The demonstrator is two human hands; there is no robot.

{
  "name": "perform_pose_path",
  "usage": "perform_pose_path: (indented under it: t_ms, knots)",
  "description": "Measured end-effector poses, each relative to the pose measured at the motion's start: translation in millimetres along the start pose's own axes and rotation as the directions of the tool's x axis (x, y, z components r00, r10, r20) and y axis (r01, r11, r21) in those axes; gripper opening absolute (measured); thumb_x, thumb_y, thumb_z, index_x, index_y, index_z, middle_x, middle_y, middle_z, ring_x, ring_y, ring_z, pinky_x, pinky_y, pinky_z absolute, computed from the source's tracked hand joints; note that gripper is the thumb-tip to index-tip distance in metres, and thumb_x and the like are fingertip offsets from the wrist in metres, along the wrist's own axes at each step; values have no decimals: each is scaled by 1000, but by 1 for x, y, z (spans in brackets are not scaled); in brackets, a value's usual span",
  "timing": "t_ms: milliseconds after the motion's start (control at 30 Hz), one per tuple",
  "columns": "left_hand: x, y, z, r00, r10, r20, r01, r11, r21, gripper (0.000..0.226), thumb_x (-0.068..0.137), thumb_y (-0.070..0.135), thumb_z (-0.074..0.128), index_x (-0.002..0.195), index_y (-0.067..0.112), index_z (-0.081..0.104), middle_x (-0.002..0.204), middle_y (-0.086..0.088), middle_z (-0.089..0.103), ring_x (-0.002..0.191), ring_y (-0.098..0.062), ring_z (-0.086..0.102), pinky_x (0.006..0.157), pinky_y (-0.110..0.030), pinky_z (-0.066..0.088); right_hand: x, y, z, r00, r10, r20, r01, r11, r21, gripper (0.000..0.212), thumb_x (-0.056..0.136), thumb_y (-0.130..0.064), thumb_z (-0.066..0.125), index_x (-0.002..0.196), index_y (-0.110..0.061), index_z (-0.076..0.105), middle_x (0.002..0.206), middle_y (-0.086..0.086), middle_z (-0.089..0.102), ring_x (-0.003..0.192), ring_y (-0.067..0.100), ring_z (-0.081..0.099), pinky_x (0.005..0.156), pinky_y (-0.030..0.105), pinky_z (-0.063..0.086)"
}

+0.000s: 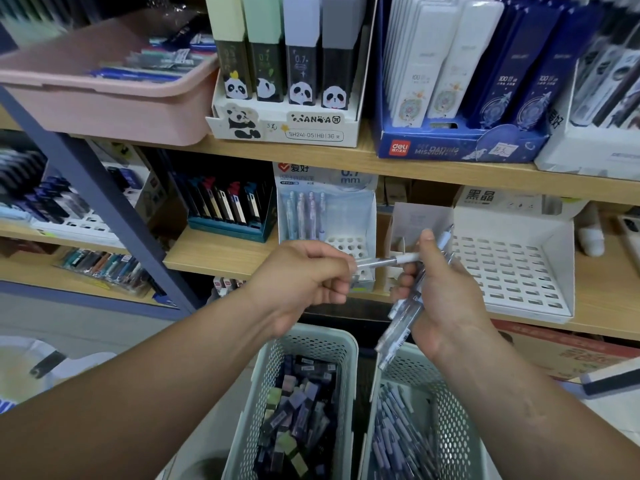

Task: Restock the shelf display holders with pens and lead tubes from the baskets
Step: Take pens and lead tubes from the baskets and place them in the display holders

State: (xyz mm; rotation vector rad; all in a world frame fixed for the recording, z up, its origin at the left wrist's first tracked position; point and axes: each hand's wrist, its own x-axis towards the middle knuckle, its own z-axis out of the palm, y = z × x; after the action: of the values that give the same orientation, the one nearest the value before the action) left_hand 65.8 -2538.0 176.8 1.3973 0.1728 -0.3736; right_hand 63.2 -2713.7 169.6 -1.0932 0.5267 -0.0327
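My left hand (308, 275) pinches one end of a single clear pen (391, 260) that lies level between both hands. My right hand (438, 292) grips a bundle of pens (403, 323) pointing down toward the baskets. Behind the hands stands a pen display holder (363, 216) with several pens in its left holes. Below, the left mint basket (277, 375) holds lead tubes (301, 414). The right mint basket (450, 420) holds pens (398, 441).
A white slotted display tray (512, 271) sits to the right on the same wooden shelf (214, 251). The shelf above carries a panda lead-tube box (287, 123), a blue box (450, 143) and a pink bin (114, 98). A blue shelf post (104, 188) slants at left.
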Motion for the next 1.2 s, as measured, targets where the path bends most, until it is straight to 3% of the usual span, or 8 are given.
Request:
perform_pose_path:
  t_ms: [133, 233, 433, 533, 600, 700, 767, 1200]
  knots:
    - [4, 7, -19, 1000, -10, -23, 7, 993, -118, 1, 77, 9, 78, 76, 9, 78, 68, -7, 67, 58, -13, 63, 55, -24, 56, 0, 0, -1, 999, 2, 46, -1, 1000, -26, 14, 94, -27, 72, 94, -16, 64, 59, -2, 56, 52, 10, 48, 44, 24, 41]
    - [7, 8, -24, 994, -7, -106, -18, 972, -234, 21, 71, 18, 79, 86, 5, 73, 72, -8, 69, 63, -15, 67, 58, -24, 57, -2, 4, -1, 994, 24, 111, -16, 997, -69, 15, 92, -23, 74, 98, -13, 64, 62, 1, 61, 52, 9, 50, 45, 23, 42]
    - [12, 13, -28, 953, -33, -302, -71, 942, -327, 5, 89, 2, 70, 93, -1, 69, 78, -14, 73, 69, -23, 74, 61, -28, 60, -9, 15, 3, 969, 109, 222, -43, 958, -285, 17, 90, -20, 75, 100, -10, 65, 68, 5, 68, 49, 9, 50, 44, 23, 42]
    - [13, 20, -40, 931, 66, -359, -148, 967, -206, 5, 90, -2, 69, 94, 0, 71, 84, -18, 75, 70, -25, 75, 61, -27, 60, -9, 18, 3, 976, 107, 188, -40, 943, -330, 17, 89, -22, 77, 97, -14, 64, 66, 3, 67, 48, 9, 48, 43, 23, 42]
    - [14, 24, -49, 875, 257, -410, -273, 962, 21, 12, 87, 1, 73, 95, 9, 73, 84, -15, 76, 75, -25, 75, 64, -28, 60, -5, 16, 2, 984, 95, 149, -43, 946, -320, 15, 90, -23, 76, 95, -14, 64, 67, 4, 65, 49, 10, 48, 43, 24, 42]
    - [20, 23, -62, 742, 585, -328, -391, 775, 497, 26, 87, 12, 77, 100, 33, 70, 85, -1, 75, 79, -12, 73, 73, -24, 59, -1, 14, 0, 987, 88, 137, -44, 955, -293, 13, 92, -24, 74, 93, -15, 65, 68, 4, 62, 48, 8, 49, 43, 24, 42]
    - [23, 19, -66, 711, 660, -240, -392, 657, 644, 27, 87, 15, 77, 100, 37, 69, 86, 9, 72, 81, -2, 70, 77, -20, 58, 0, 15, 0, 986, 90, 140, -48, 959, -278, 12, 92, -24, 74, 91, -16, 66, 67, 4, 62, 48, 9, 48, 43, 24, 42]
    - [35, 10, -63, 688, 717, -114, -393, 500, 772, 21, 88, 7, 74, 106, 18, 73, 89, 7, 70, 85, -1, 66, 78, -10, 53, 3, 12, -6, 984, 89, 152, -44, 960, -275, 11, 92, -25, 74, 91, -18, 66, 70, 5, 62, 52, 10, 49, 45, 24, 42]
